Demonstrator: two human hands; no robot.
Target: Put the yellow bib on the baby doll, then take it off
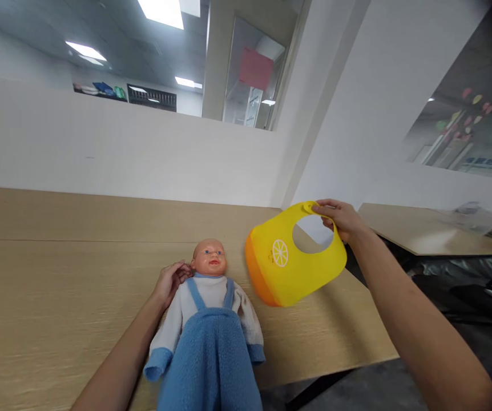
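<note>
On the table lies a baby doll (pixel 210 325) on its back, dressed in blue overalls and a white top with blue cuffs. My left hand (pixel 172 281) rests at the side of the doll's head and shoulder, fingers loosely curled and partly behind the neck; whether they grip it I cannot tell. To the right of the doll, my right hand (pixel 341 219) holds a yellow bib (pixel 299 271) by its neck strap. The bib has an orange pocket and a white citrus-slice print. It hangs tilted above the table, apart from the doll.
The wooden table (pixel 57 297) meets a white wall (pixel 143 160) with a window (pixel 100 57) above. A second table (pixel 417 228) stands at the right, with clear plastic (pixel 472 217) on it. A gap with dark items lies between the tables.
</note>
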